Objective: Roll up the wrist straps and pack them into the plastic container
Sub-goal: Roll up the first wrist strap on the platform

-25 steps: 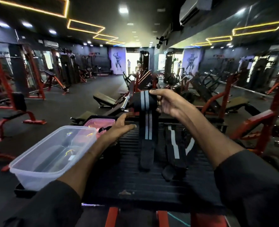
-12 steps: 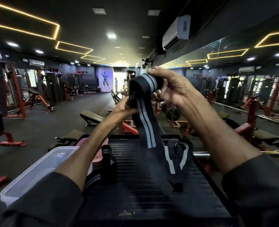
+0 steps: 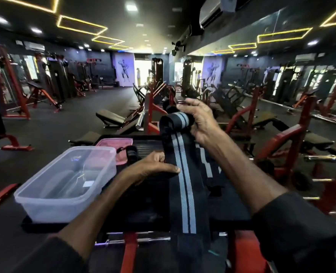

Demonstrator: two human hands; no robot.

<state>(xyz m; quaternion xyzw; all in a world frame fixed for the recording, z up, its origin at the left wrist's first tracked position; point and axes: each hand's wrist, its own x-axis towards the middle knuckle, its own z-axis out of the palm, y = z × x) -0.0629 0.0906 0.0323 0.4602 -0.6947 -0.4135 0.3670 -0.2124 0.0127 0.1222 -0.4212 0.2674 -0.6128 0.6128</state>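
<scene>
A black wrist strap point(image 3: 182, 184) with two grey stripes hangs over the black platform point(image 3: 143, 203). My right hand point(image 3: 200, 123) grips its partly rolled top end. My left hand point(image 3: 153, 166) pinches the strap's left edge lower down. The strap's tail trails down past the platform's front edge. The clear plastic container point(image 3: 64, 186) stands at the platform's left, with nothing in it. A rolled black strap point(image 3: 130, 154) lies behind my left hand. Another black strap with a white stripe point(image 3: 207, 166) lies flat under my right forearm.
A pink lid point(image 3: 116, 142) lies behind the container. Red frame bars point(image 3: 130, 251) run under the platform's front edge. Benches, racks and a barbell point(image 3: 140, 119) fill the gym floor beyond. A red machine point(image 3: 301, 154) stands close on the right.
Both hands have come down from face height to just above the platform. My left hand slid lower along the strap, and the strap now reaches past the front edge. The view tipped downward.
</scene>
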